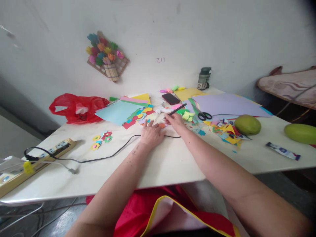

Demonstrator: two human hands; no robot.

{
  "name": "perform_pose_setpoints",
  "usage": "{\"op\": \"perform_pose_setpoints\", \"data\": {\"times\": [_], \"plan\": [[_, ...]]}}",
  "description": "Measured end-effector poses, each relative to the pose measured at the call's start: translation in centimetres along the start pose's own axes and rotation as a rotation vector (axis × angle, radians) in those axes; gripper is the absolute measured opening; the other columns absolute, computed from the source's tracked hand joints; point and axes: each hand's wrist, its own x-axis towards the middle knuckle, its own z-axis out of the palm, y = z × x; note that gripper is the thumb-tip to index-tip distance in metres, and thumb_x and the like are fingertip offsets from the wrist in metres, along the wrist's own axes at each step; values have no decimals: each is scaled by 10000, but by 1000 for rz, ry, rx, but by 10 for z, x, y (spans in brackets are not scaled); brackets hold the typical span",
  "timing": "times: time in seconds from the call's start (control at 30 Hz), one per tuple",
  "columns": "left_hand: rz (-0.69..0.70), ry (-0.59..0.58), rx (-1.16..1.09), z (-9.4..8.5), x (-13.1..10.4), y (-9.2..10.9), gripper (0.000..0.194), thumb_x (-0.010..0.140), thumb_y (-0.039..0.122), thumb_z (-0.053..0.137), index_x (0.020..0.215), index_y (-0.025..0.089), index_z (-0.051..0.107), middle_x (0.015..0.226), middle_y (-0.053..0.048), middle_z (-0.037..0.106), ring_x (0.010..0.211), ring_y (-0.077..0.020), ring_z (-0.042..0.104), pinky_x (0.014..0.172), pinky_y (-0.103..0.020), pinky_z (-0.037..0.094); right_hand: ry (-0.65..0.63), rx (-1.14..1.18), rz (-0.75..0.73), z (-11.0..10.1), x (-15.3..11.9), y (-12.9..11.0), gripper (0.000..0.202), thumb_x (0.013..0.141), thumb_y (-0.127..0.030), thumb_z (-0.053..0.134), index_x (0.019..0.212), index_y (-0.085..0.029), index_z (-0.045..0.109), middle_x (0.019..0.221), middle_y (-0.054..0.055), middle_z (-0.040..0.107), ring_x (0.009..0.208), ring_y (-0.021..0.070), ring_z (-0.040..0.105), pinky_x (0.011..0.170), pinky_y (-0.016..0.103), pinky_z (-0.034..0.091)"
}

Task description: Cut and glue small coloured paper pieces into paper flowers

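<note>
A thin black pen (176, 109) is pinched in my right hand (174, 121), its tip pointing down and left toward the tabletop. My left hand (151, 133) lies palm down with the fingers spread, close beside the right. Near its fingertips shows a small piece of orange paper (162, 125), partly hidden by the hands. Just beyond the hands is a white object (161, 110), its shape partly covered. Coloured paper cut-outs (138, 117) are heaped ahead of my left hand. Several finished-looking paper flowers (101, 140) rest to the left.
Black-handled scissors (204, 116), paper scraps (228, 130), a green mango-like fruit (247, 124) and a tube (283, 151) are on the right. A phone (171, 98) lies behind. A black cord (111, 157) runs from the power strip (41, 161). A red bag (79, 107) sits left.
</note>
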Motion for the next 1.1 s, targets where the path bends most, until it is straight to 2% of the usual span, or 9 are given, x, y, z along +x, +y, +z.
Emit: {"op": "perform_pose_setpoints", "data": {"times": [0.13,0.27,0.43,0.77,1.1], "plan": [[28,24,10,-1,0,-1,375,894,406,399,1032,219,694,1127,-47,684,1245,-310,468,1124,-551,187,21,-95,-46,-3,6,8,158,810,-313,608,748,-168,590,581,-13,598,473,83,556,501,191,469],[35,53,15,0,0,-1,365,893,408,407,1035,236,695,1124,-48,682,1238,-303,471,1119,-556,196,-5,-202,-104,-5,10,16,95,832,-263,551,822,-189,609,607,-21,611,498,88,571,535,198,480],[38,52,20,1,-1,0,383,894,405,402,1064,217,688,1104,-62,689,1232,-309,474,1121,-559,191,-16,-381,-167,-7,10,18,93,797,-202,547,831,-217,632,672,-24,642,560,103,585,544,211,472],[34,39,-1,-2,-1,0,369,891,402,393,1081,262,677,1107,-30,688,1218,-287,488,1131,-534,173,8,-399,-169,-8,17,30,116,774,-196,550,799,-242,654,689,-2,663,695,164,635,670,291,527],[39,54,30,0,-1,0,396,897,416,380,1115,247,665,1122,-33,684,1217,-290,491,1134,-525,175,38,-466,-181,-8,15,29,125,732,-185,547,756,-250,650,744,-9,664,752,167,624,688,278,507]]}}
